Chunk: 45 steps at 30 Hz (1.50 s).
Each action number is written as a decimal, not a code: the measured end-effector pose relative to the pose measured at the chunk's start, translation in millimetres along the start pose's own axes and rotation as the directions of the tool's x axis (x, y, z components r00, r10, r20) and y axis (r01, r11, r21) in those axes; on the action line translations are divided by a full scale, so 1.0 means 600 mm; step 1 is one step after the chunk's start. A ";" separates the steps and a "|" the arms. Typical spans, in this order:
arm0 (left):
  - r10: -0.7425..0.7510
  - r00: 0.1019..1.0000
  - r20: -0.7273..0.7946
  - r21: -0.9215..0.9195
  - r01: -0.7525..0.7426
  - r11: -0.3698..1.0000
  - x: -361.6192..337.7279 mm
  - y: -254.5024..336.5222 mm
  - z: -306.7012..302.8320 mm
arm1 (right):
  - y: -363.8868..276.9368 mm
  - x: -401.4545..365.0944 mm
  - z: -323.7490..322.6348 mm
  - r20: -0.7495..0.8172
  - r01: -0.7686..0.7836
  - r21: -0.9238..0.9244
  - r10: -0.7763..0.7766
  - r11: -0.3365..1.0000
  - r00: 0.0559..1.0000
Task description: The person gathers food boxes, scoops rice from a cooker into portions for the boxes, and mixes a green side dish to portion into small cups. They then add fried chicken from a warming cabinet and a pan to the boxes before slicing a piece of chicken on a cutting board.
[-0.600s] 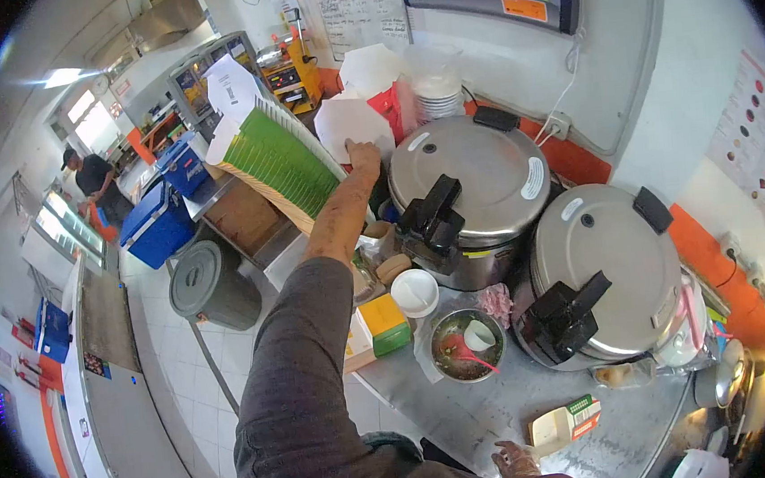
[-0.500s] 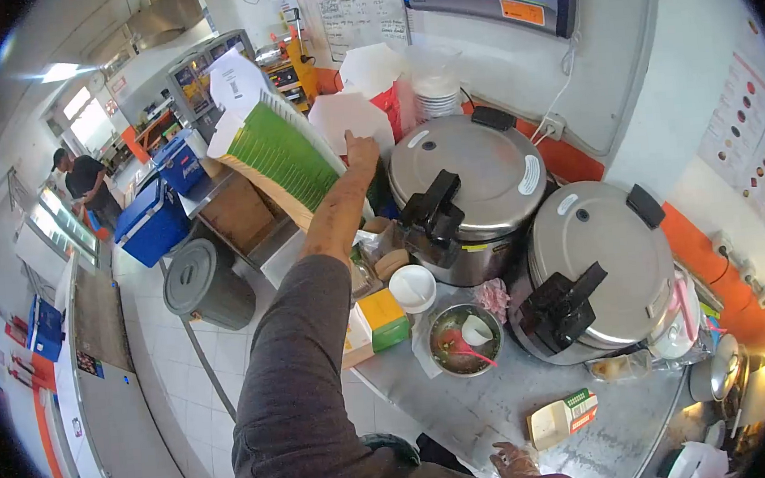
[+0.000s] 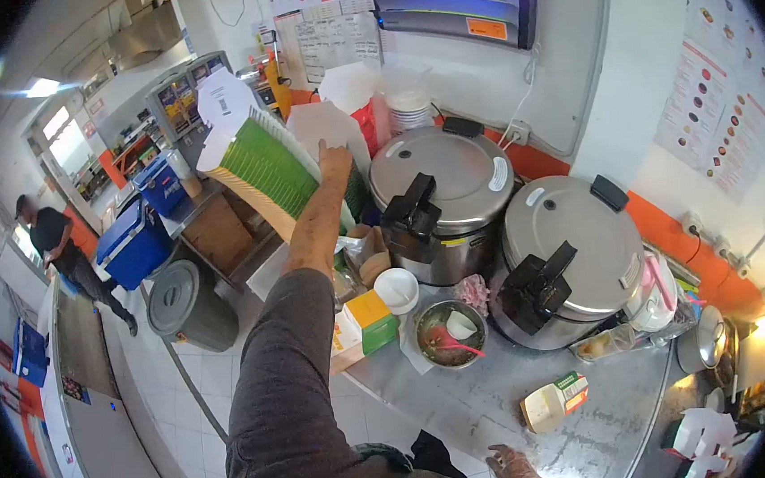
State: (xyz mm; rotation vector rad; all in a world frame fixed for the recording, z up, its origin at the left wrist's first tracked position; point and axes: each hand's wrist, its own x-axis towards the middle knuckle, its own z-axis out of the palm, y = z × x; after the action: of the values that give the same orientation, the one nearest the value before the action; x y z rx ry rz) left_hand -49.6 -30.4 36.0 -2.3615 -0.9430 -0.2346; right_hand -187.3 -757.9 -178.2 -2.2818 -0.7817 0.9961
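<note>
My left hand (image 3: 335, 160) reaches forward over the counter to a stack of flat white takeaway cartons (image 3: 318, 123). A finger or thumb lies on the pale face of the front one; the other fingers are bent and partly hidden. Just left leans a stack of green-printed cartons (image 3: 273, 162), fanned at the edges. Low in the view, my right hand (image 3: 511, 462) rests by the counter's front edge with its fingers apart, holding nothing I can see. A small folded carton (image 3: 554, 402) stands just beyond it, apart from the fingers.
Two large steel cookers (image 3: 440, 176) fill the back of the steel counter (image 3: 467, 399). Before them are a bowl with red and white spoons (image 3: 450, 332), a white bowl (image 3: 396, 290) and a yellow-green box (image 3: 371, 321). A grey bin (image 3: 192, 303) and a person (image 3: 64, 246) are left.
The view has shifted slightly, so the counter things sit further left. My left hand stays at the white cartons. The other person has moved nearer along the aisle.
</note>
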 end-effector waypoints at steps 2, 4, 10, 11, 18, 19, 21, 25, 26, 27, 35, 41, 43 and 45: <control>0.006 0.997 -0.072 0.039 -0.003 0.999 0.008 0.007 0.015 | 0.014 -0.001 0.011 -0.018 0.053 -0.086 -0.055 0.995 0.998; -0.039 0.998 -0.042 0.013 0.039 0.999 0.020 0.012 0.014 | 0.010 0.008 0.006 -0.008 0.065 -0.069 -0.066 0.996 0.998; -0.033 0.996 -0.083 -0.083 0.026 0.996 0.009 0.013 -0.079 | -0.072 0.046 -0.033 0.059 0.049 -0.036 -0.046 0.998 0.997; -0.022 0.984 -0.177 -0.114 0.001 0.993 -0.009 0.012 -0.120 | -0.083 0.058 -0.040 0.020 0.089 -0.063 -0.088 0.994 0.996; 0.410 0.835 -0.366 -0.455 -0.545 0.704 -0.355 0.042 -0.371 | -0.253 0.092 -0.095 -0.426 0.534 0.341 -0.379 0.774 0.821; 0.488 0.775 -0.401 -0.394 -0.627 0.672 -0.421 0.067 -0.365 | -0.287 0.088 -0.088 -0.572 0.688 0.500 -0.396 0.526 0.718; 0.608 0.700 -0.374 -0.491 -0.706 0.510 -0.557 0.132 -0.366 | -0.349 0.045 -0.077 -0.561 0.642 0.657 -0.313 0.395 0.766; 0.707 0.636 -0.310 -0.597 -0.709 0.375 -0.768 0.280 -0.298 | -0.249 0.056 0.019 -0.544 0.488 0.784 0.045 0.383 0.838; 0.699 0.647 -0.305 -0.611 -0.696 0.378 -0.794 0.282 -0.296 | -0.176 0.075 0.057 -0.555 0.450 0.749 0.089 0.486 0.827; 0.713 0.647 -0.270 -0.700 -0.641 0.316 -0.815 0.284 -0.295 | -0.103 0.095 0.094 -0.566 0.399 0.710 0.133 0.580 0.814; 0.619 0.742 -0.256 -0.920 -0.384 0.079 -0.914 0.209 -0.174 | 0.002 0.070 0.121 -0.138 0.039 0.985 0.626 0.169 0.768; 0.564 0.808 0.169 -0.974 0.051 0.219 -0.947 0.143 -0.088 | 0.039 0.088 0.101 -0.415 -0.099 0.782 0.632 0.616 0.655; 0.566 0.771 0.290 -0.957 0.234 0.171 -0.954 0.143 -0.049 | 0.010 0.075 0.110 -0.576 -0.338 0.416 0.532 0.844 0.620; 0.558 0.723 0.408 -0.901 0.419 0.116 -0.969 0.134 0.000 | -0.045 0.066 0.129 -0.813 -0.203 0.130 0.222 0.970 0.538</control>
State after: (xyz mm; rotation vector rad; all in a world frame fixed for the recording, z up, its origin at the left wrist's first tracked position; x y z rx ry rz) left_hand -422.1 -411.3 -209.9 -4.0781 -1.1495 0.2490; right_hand -233.0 -694.3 -224.7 -2.4689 -0.0662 -0.0913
